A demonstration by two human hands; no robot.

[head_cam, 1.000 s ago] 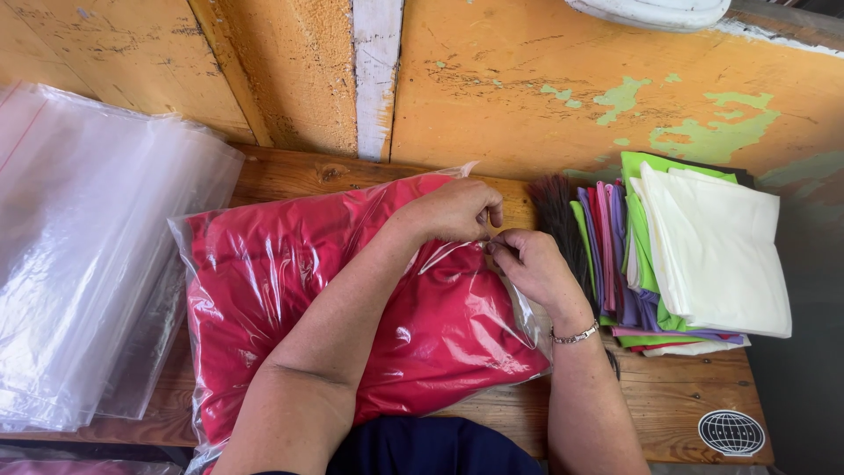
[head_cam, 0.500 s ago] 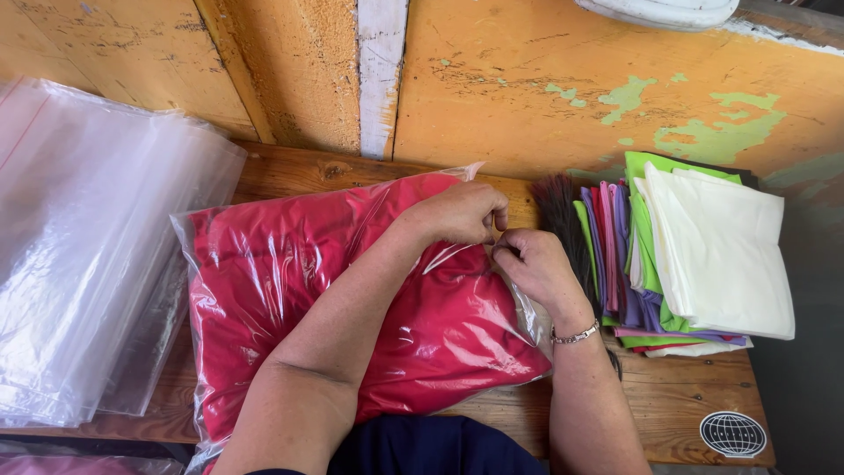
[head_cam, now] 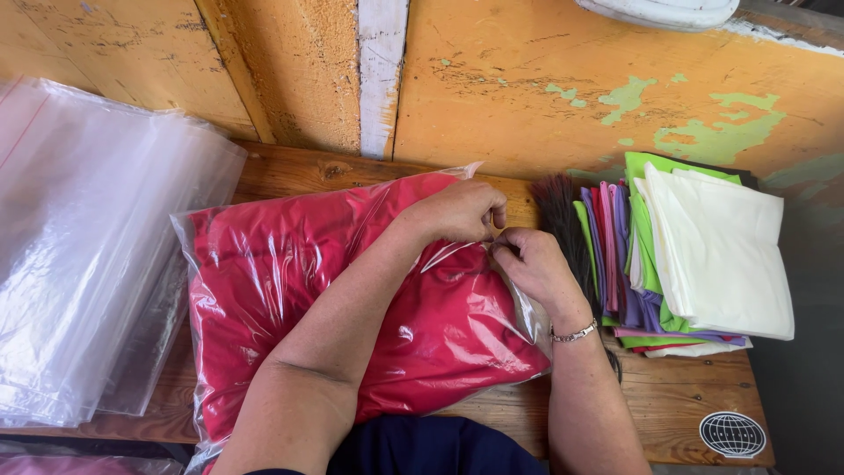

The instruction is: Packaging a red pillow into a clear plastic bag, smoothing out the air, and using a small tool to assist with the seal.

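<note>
Your clear plastic bag is stuffed with red fabric and sits mid-surface. Your left hand and right hand are both pinching its open edge at 3 o'clock, same as a second ago. Empty bags at 9 o'clock, folded cloths at 3.

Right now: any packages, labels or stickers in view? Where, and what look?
Clear plastic bag: table centre, stuffed with red cloth, both hands at its right edge.
Stack of empty clear bags: table's left end.
Round sticker: table's near right corner, white globe pattern on black.
</note>
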